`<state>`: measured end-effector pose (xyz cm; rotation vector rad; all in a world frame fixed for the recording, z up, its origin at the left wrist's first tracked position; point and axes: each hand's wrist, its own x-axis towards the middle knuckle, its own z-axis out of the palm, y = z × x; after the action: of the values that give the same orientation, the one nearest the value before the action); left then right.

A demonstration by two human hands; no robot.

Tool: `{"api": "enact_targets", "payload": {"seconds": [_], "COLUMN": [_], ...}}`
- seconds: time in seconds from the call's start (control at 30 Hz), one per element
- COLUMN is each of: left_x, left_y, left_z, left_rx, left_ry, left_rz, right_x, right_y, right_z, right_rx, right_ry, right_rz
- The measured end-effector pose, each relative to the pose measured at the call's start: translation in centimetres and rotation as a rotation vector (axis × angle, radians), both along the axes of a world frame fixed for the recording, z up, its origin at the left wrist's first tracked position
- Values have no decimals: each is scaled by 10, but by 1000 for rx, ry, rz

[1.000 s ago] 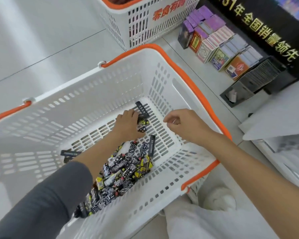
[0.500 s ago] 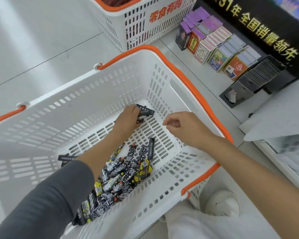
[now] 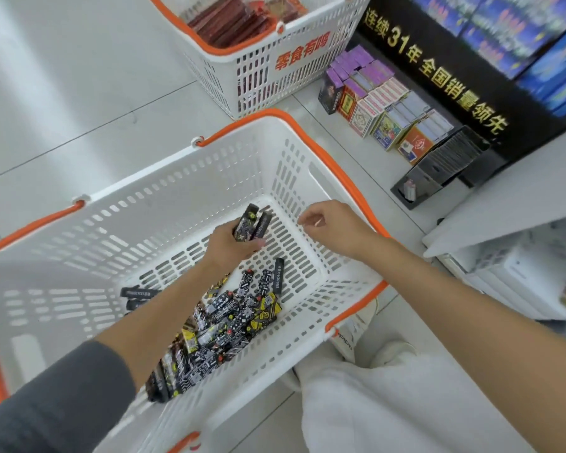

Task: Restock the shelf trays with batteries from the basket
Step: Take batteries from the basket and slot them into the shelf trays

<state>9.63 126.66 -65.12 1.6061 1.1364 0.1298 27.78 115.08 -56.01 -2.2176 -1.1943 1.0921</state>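
Since a second ago the left hand has lifted off the basket floor: then it lay flat over a few packs near the far corner, and now it is curled around two black battery packs, holding them clear of the floor of the white basket. The packs' long axes run together from the palm up toward about 1 o'clock, their free ends aimed at the basket's far right corner. The right hand has barely shifted; it hovers over the right side of the basket, fingers loosely curled with thumb and forefinger near each other, and whether they pinch anything cannot be told. The heap of loose packs lies where it was, strung along the floor from 7 o'clock toward the centre, one single pack standing nearly at 12 o'clock at its upper edge. A second basket sits beyond at 12 o'clock, and boxed cards line the shelf at 2 o'clock.
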Motion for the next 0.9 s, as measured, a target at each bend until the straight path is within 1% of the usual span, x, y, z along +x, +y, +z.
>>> {"api": "enact_targets", "payload": {"seconds": [0.07,0.2,0.37,0.47,0.53,0.63,0.7,0.77,0.83,0.9], "left_x": [-6,-9,-14,-15,-15,-10,-2,10,27,46], "left_y": [-6,-23,-52,-79,-95,-118,-139,-162,-188,-218], "left_z": [37,116,216,271,301,344,374,400,424,447], "left_rx": [-59,-33,-18,-11,-35,-107,-103,-56,20,75], "left_ry": [-92,-188,-330,-391,-442,-530,-564,-588,-616,-631], "left_rz": [40,-2,-127,-260,-281,-288,-314,-332,-351,-364], "right_x": [-10,-36,-46,-51,-56,-59,-58,-51,-42,-34], "right_y": [3,-3,-39,-67,-88,-129,-162,-195,-231,-268], "right_z": [27,89,176,218,248,297,326,350,371,389], "right_rx": [18,79,206,260,350,545,615,642,631,589], "right_ry": [59,192,279,283,294,356,328,247,81,-134], "right_rz": [-25,-149,-349,-397,-456,-572,-582,-572,-551,-501]}}
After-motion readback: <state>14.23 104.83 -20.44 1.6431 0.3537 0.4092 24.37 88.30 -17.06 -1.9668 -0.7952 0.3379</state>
